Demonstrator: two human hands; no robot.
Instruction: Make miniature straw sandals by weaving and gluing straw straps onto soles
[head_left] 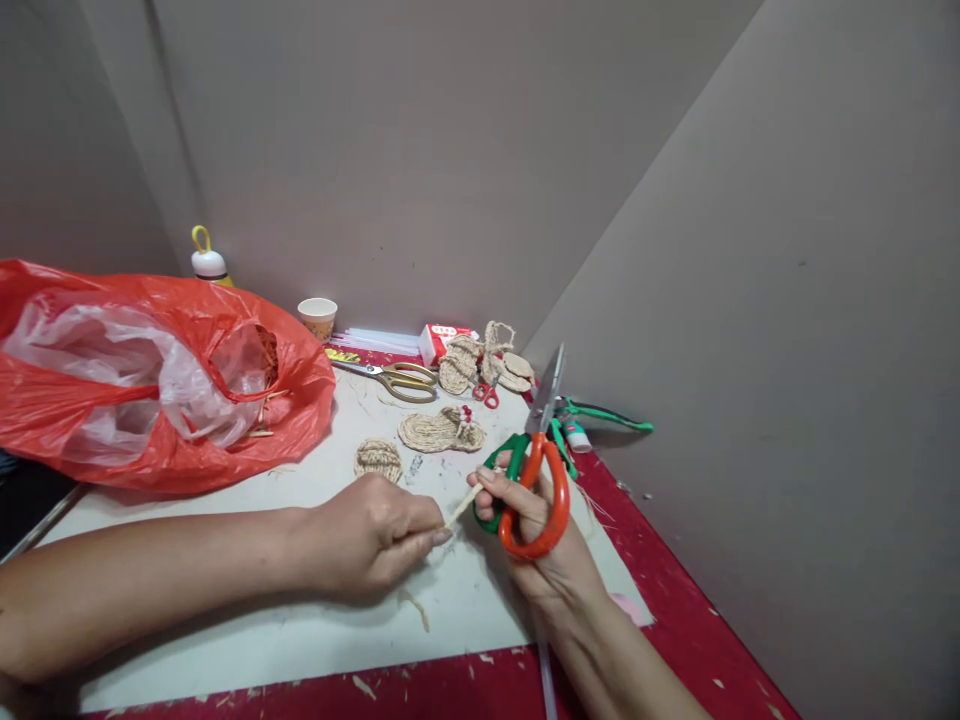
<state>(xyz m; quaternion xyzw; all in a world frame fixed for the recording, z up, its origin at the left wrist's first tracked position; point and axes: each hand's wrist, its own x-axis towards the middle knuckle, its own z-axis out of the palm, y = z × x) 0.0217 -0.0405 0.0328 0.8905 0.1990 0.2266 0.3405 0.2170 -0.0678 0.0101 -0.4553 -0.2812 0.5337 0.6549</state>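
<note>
My left hand (382, 535) is closed in a pinch on one end of a pale, thin straw strip (461, 508). Between thumb and fingertip, my right hand (544, 530) pinches the strip's other end, so it spans the short gap between both hands. Scissors (534, 465) with one green and one orange handle loop hang in the same right hand, blades pointing up and away from the strip. Just beyond my left knuckles lies a small woven straw piece (377, 458). A woven straw slipper (439, 430) with red and white beads rests behind it.
A red plastic bag (300, 420) with straw inside fills the left side. Gold-handled scissors (409, 382), a paper cup (318, 318), a red and white box (442, 342) and more woven pieces (459, 365) stand at the back. Green-handled pliers (611, 412) lie by the right wall.
</note>
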